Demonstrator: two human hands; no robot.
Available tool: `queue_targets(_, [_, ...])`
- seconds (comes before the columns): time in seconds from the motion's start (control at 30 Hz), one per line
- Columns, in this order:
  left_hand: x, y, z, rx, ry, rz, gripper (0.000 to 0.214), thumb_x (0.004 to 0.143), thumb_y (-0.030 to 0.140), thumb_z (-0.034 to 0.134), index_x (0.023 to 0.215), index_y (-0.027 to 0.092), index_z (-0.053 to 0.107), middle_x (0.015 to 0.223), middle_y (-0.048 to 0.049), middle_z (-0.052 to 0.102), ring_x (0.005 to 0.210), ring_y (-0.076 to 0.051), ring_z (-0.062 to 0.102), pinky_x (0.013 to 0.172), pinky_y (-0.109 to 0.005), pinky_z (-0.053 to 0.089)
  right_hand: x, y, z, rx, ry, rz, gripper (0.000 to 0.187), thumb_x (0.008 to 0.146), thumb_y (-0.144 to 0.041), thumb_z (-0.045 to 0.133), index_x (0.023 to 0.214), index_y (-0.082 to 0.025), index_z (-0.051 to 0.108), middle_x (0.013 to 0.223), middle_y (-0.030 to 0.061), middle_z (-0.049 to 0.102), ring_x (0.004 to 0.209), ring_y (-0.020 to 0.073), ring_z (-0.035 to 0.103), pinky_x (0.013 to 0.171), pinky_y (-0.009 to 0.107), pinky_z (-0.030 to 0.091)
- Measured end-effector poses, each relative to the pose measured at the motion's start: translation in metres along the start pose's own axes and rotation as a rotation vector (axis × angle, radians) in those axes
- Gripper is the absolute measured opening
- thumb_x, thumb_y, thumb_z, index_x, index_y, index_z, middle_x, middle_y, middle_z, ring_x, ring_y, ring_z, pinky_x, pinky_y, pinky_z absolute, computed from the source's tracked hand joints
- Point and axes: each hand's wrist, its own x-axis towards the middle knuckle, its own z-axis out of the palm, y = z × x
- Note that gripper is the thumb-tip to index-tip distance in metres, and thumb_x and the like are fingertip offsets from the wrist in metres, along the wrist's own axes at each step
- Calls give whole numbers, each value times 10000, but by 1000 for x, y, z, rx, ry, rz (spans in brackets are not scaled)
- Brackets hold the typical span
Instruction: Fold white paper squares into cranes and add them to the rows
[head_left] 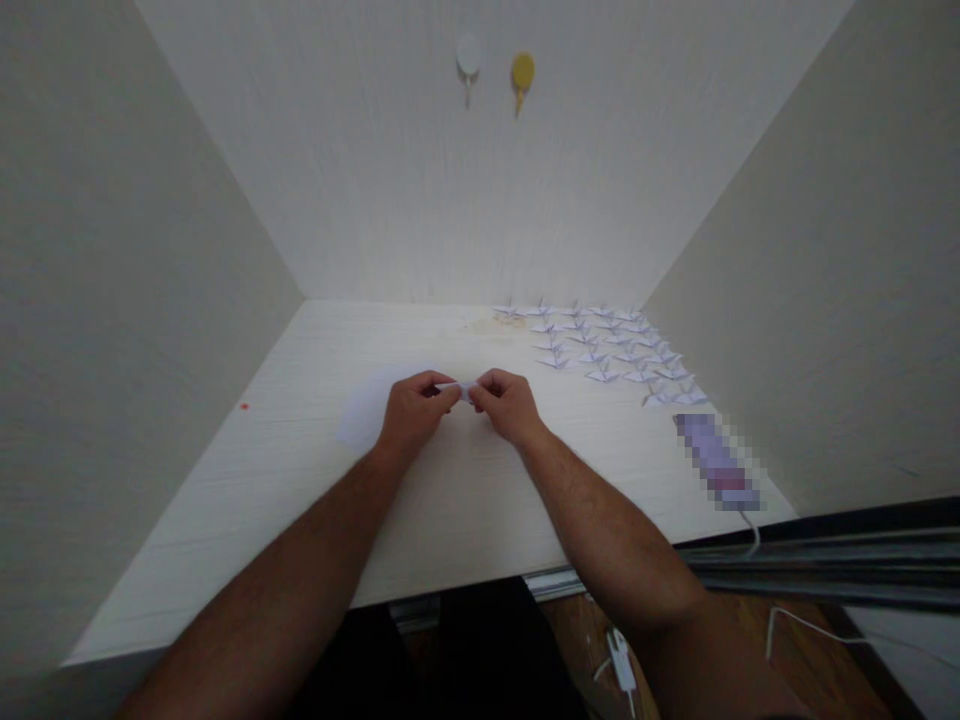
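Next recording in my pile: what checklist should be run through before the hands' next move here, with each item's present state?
1. Both hands grip the piece: ok. The left hand and right hand pinch the small folded paper between their fingertips.
2. Paper's creases: cannot tell, too small and covered by fingers.
3. Paper cranes out of the way: ok, in rows at the far right of the desk, apart from the hands.
4. Pale sheet near: ok, lying beside the left hand.
5. Blurred object apart from the right forearm: ok, at the desk's right edge.
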Motion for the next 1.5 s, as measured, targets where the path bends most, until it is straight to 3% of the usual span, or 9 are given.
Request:
queue_targets(0.37, [1, -6, 0, -19, 12, 19, 127, 652, 291, 702, 676, 167, 701, 521, 27, 596, 474, -100, 464, 460, -226, 321, -1, 2, 0, -19, -10, -8, 195, 714, -342, 638, 633, -178, 568, 551, -39, 553, 518, 88, 461, 518, 224, 361])
queue_targets(0.6, [2, -14, 13, -477, 5, -118, 123, 594, 252, 737, 612, 157, 660, 517, 17, 578, 519, -112, 520, 543, -249, 428, 0, -1, 1, 62, -2, 4, 188, 696, -315, 653, 610, -178, 558, 522, -43, 547, 495, 86, 462, 518, 224, 365])
queue_targets(0.73, [1, -11, 12, -566, -29, -188, 140, 575, 239, 752, 610, 145, 654, 518, 14, 571, 492, -103, 511, 523, -246, 424, 1, -1, 0, 68, -15, 9, 177, 695, -310, 658, 616, -179, 568, 527, -38, 566, 500, 90, 484, 521, 224, 378])
queue_targets(0.97, [2, -15, 7, -438, -143, -133, 215, 622, 322, 775, 698, 152, 666, 549, 3, 599, 513, -124, 538, 530, -264, 446, -1, 0, -2, 48, -14, 5, 194, 699, -315, 674, 607, -176, 575, 526, -35, 567, 490, 86, 478, 501, 220, 361])
queue_targets(1.2, [2, -12, 3, -204, -65, -58, 239, 650, 378, 752, 699, 153, 688, 538, -12, 622, 526, -139, 559, 538, -259, 423, -1, -2, -2, 85, -56, 45, 210, 679, -356, 706, 638, -171, 615, 564, -8, 618, 514, 98, 533, 510, 222, 398])
queue_targets(1.5, [5, -22, 4, -273, -39, -60, 221, 645, 367, 754, 690, 162, 685, 539, -11, 623, 526, -138, 556, 555, -262, 428, 0, -1, -3, 124, -18, 84, 179, 653, -317, 709, 628, -169, 611, 551, -6, 627, 512, 106, 568, 507, 217, 423])
